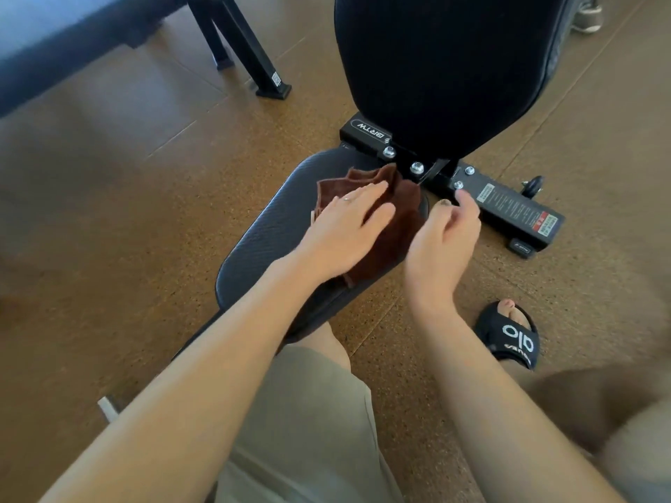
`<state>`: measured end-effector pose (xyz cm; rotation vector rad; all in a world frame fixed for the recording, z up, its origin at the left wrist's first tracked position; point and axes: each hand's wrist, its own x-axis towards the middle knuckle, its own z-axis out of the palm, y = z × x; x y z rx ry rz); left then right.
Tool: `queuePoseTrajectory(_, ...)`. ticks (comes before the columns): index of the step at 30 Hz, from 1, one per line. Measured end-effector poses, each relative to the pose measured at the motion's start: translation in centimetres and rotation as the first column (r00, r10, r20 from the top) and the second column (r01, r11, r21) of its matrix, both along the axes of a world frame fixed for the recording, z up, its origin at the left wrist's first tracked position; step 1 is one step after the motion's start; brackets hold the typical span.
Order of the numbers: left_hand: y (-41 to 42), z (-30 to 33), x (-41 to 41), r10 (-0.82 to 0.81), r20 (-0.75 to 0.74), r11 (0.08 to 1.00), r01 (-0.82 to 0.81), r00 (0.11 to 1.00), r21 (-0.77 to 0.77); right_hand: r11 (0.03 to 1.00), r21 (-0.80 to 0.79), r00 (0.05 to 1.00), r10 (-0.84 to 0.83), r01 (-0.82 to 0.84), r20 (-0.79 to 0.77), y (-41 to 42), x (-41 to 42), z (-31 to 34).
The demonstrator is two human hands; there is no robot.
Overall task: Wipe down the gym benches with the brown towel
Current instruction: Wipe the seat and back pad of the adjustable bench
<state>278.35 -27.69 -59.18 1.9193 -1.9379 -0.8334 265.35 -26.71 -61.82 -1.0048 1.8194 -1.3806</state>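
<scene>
One "olo"-marked black slide sandal [510,335]

left hand [345,230] flat, palm down | right hand [444,241] loosely curled

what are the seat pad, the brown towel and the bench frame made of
The black bench seat pad looks like vinyl or faux leather: fine woven-pattern texture, slight sheen. The brown towel under the left hand looks like soft terry or microfibre: matte, fuzzy, creased. The black bench frame appears to be painted metal, with shiny silver bolts.

Raised backrest [446,67] blocks beyond seat pad [261,241].
</scene>
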Motion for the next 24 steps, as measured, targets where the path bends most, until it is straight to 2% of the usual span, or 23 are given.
queuePoseTrajectory(1, 0.8, 0.8, 1.8, 0.099, -0.155, 0.995, -0.099, 0.983, 0.004, 0.993, -0.048, 0.978, 0.1, -0.111, -0.182, 0.6, 0.9, 0.4)
queuePoseTrajectory(2, 1.4, 1.2, 3.9, 0.208, -0.213, 0.976, -0.216, 0.955, -0.017, 0.969, -0.034, 0.892, 0.213, -0.246, -0.398, 1.0, 2.0, 0.3)
queuePoseTrajectory(3, 1.9, 1.3, 5.9, 0.303, -0.165, 0.948, -0.315, 0.938, -0.045, 0.933, 0.047, 0.755, 0.318, -0.358, -0.574, 1.2, 3.1, 0.2)
queuePoseTrajectory(4, 2.3, 1.1, 7.7, 0.374, -0.062, 0.926, -0.376, 0.925, -0.04, 0.887, 0.161, 0.608, 0.419, -0.433, -0.674, 1.3, 4.2, -0.1)
queuePoseTrajectory(5, 2.7, 0.7, 8.9, 0.41, 0.046, 0.912, -0.41, 0.911, 0.006, 0.839, 0.281, 0.486, 0.508, -0.466, -0.711, 1.2, 5.2, -0.3)
queuePoseTrajectory(7, 3.1, -0.4, 9.5, 0.42, 0.203, 0.887, -0.448, 0.884, 0.115, 0.793, 0.411, 0.345, 0.579, -0.45, -0.739, 0.9, 6.4, -1.4)
queuePoseTrajectory(9, 3.0, -1.3, 9.1, 0.405, 0.293, 0.887, -0.45, 0.866, 0.103, 0.813, 0.402, 0.327, 0.55, -0.422, -0.769, 0.5, 6.8, -2.2)
queuePoseTrajectory(12, 3.0, -1.6, 9.0, 0.408, 0.315, 0.898, -0.438, 0.857, 0.029, 0.809, 0.35, 0.305, 0.522, -0.472, -0.796, -1.5, 5.6, -2.8)
queuePoseTrajectory(15, 3.0, -1.9, 9.1, 0.411, 0.321, 0.902, -0.432, 0.853, -0.005, 0.768, 0.43, 0.289, 0.598, -0.475, -0.748, -7.0, 3.7, -2.6)
queuePoseTrajectory(18, 3.0, -2.5, 9.2, 0.4, 0.331, 0.912, -0.407, 0.855, -0.05, 0.761, 0.515, 0.289, 0.635, -0.395, -0.716, -9.0, 4.0, -2.3)
queuePoseTrajectory(22, 3.0, -3.2, 9.4, 0.398, 0.328, 0.916, -0.392, 0.857, -0.086, 0.845, 0.366, 0.382, 0.51, -0.39, -0.771, -1.0, 4.9, -2.2)
queuePoseTrajectory(24, 3.0, -3.4, 9.4, 0.398, 0.329, 0.916, -0.391, 0.856, -0.09, 0.855, 0.319, 0.425, 0.488, -0.408, -0.763, 4.1, 5.6, -2.1)
